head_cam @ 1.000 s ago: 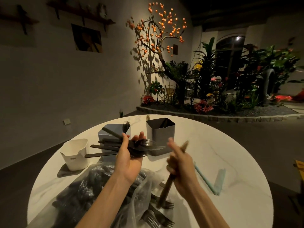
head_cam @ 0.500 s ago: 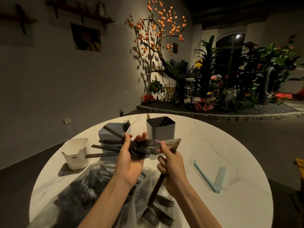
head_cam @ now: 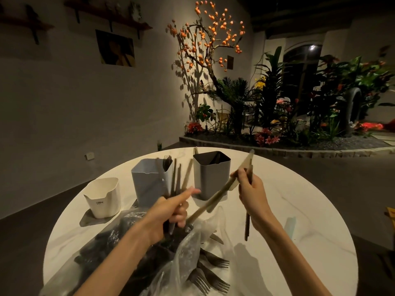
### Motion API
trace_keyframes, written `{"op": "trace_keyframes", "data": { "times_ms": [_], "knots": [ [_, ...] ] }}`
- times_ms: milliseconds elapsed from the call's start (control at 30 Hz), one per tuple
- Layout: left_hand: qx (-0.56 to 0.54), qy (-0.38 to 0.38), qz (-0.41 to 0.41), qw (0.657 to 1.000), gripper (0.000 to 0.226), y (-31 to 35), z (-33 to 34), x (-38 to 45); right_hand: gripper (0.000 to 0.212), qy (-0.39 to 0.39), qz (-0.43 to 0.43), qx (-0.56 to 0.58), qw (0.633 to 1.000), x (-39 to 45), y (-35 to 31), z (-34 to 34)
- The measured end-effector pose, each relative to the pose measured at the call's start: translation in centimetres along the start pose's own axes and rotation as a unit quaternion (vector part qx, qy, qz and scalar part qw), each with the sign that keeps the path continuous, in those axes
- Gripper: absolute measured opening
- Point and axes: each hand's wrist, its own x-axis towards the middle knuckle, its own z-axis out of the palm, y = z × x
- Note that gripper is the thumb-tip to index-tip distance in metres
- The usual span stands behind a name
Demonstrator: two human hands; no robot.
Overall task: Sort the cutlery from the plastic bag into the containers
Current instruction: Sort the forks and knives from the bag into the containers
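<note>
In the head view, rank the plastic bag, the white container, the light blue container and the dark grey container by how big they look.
1. plastic bag, by far the widest spread.
2. light blue container and dark grey container: near alike, so no ranking between them.
3. white container, the shortest, though it stands nearest the camera.

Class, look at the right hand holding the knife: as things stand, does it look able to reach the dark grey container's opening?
Probably yes. The right hand holds the knife just beside the dark grey container, whose open top looks unobstructed on that side.
</note>
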Motion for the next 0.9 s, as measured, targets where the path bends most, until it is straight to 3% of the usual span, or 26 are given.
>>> {"op": "trace_keyframes", "data": {
  "times_ms": [67,167,233,333,500,567,667,900],
  "knots": [
    [0.107,-0.049,-0.023,0.993,0.044,-0.1,0.7,-0.1,0.033,-0.03,-0.031,-0.033,0.999,-0.1,-0.4,0.4],
    [0.155,-0.083,-0.037,0.984,0.043,-0.7,1.8,0.2,0.03,-0.058,-0.034,0.016,0.998,-0.4,-0.9,1.1],
    [0.146,-0.082,-0.032,0.985,0.034,-1.3,2.4,0.4,0.029,-0.092,0.006,0.075,0.993,-0.6,-0.8,1.6],
    [0.13,-0.095,-0.043,0.986,0.029,-1.8,2.8,0.7,0.036,-0.125,0.038,0.072,0.989,-1.0,-0.2,1.9],
    [-0.042,-0.149,-0.085,0.984,0.025,-1.7,1.8,1.1,0.04,-0.033,0.055,0.109,0.992,0.2,-0.3,0.6],
    [-0.098,-0.181,-0.099,0.974,0.027,-1.5,1.2,1.1,0.038,-0.063,0.065,0.155,0.984,0.8,-0.5,0.1],
    [-0.086,-0.196,-0.073,0.974,0.025,-1.4,1.0,1.0,0.033,-0.125,0.03,0.213,0.968,0.6,-0.3,-0.3],
    [-0.052,-0.188,-0.058,0.979,0.025,-1.5,0.7,0.8,0.047,-0.034,-0.047,0.071,0.996,0.3,2.9,-0.1]
  ]
}}
